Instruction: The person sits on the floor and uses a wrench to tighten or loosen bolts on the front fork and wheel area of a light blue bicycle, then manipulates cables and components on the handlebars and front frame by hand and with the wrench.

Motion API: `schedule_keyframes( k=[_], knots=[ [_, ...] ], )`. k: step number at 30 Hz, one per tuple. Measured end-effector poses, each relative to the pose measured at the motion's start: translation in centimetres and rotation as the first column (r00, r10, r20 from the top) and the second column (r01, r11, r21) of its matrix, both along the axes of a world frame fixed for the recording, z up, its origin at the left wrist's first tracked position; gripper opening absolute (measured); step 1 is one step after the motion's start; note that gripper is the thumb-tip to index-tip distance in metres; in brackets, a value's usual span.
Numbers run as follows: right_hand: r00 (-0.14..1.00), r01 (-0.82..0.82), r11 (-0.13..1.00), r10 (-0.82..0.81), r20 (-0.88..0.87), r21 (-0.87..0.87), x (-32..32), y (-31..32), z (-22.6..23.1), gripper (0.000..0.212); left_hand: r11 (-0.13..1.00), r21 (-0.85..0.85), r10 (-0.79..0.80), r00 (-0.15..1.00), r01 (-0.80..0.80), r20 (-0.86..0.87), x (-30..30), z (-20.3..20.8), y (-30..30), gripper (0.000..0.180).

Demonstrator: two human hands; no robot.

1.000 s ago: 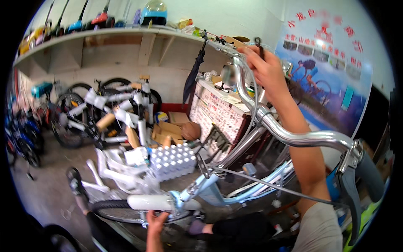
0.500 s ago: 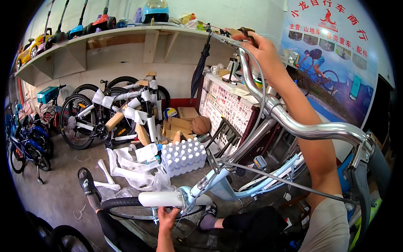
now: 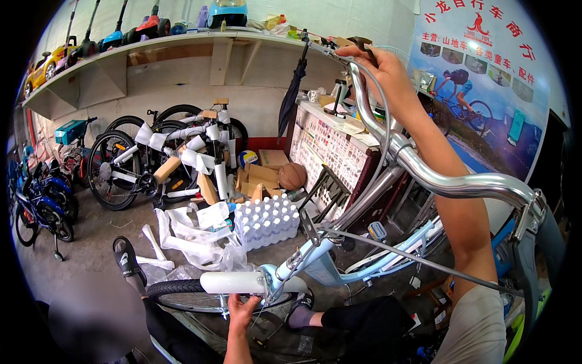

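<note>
A light blue bicycle (image 3: 324, 265) stands before me, its bent silver handlebar (image 3: 467, 184) running across the right side. At the handlebar's far end, my right hand (image 3: 387, 79) is closed around the brake lever (image 3: 365, 53), a dark curved piece showing above the fingers. My left hand (image 3: 240, 315) is low at the front wheel (image 3: 176, 294), just under the white mudguard (image 3: 236, 283). Its thumb and fingers are pinched together by the brake parts there; what is between them is hidden. A grey cable (image 3: 418, 262) crosses to the nearer brake lever (image 3: 522, 273).
Behind the front wheel lie white wrapping (image 3: 197, 246) and a pack of bottles (image 3: 267, 223). Partly wrapped bicycles (image 3: 151, 158) lean near the wall, with cardboard and a basketball (image 3: 292, 176) beside them. A cabinet (image 3: 327, 151) stands beyond the handlebar. My slippered foot (image 3: 128, 261) is left of the wheel.
The view has shifted slightly, and a blurred grey patch now covers the lower left, where tyres showed before. Both hands keep their places on the bicycle.
</note>
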State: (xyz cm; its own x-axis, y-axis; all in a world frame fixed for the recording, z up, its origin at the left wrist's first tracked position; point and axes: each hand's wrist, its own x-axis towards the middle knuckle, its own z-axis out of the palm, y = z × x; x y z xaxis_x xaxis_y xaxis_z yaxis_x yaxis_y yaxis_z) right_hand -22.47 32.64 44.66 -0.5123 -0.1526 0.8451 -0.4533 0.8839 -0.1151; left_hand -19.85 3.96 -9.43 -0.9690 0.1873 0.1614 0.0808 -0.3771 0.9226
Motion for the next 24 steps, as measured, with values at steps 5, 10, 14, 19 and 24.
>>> schedule_keyframes(
  k=[5, 10, 14, 19, 24],
  knots=[
    [1.0, 0.014, 0.999, -0.015, 0.025, 0.039, 0.6, -0.6, -0.1, 0.026, 1.0, -0.015, 0.011, 0.999, -0.011, -0.033, 0.1, 0.1, -0.2, 0.053],
    [0.995, -0.025, 0.999, 0.023, -0.093, -0.024, 2.2, -0.5, -0.7, 0.033, 1.0, -0.028, -0.001, 0.999, -0.001, -0.041, 1.5, 0.9, -0.8, 0.05],
    [0.964, 0.052, 0.991, -0.083, -0.252, -0.127, 1.8, -0.4, -3.0, 0.036, 0.998, -0.041, -0.05, 0.997, 0.052, 0.052, 1.1, -1.3, -1.1, 0.054],
    [0.927, -0.365, 0.768, 0.247, -0.283, -0.526, 11.1, 1.0, -11.4, 0.021, 0.999, 0.021, -0.029, 0.998, 0.028, 0.059, -0.2, 0.5, -0.7, 0.044],
    [0.829, -0.339, 0.057, 0.489, -0.269, -0.939, 18.4, -7.1, -33.4, 0.028, 0.989, -0.138, 0.029, 0.994, -0.044, -0.103, -1.5, 0.7, 0.6, 0.045]
  ],
)
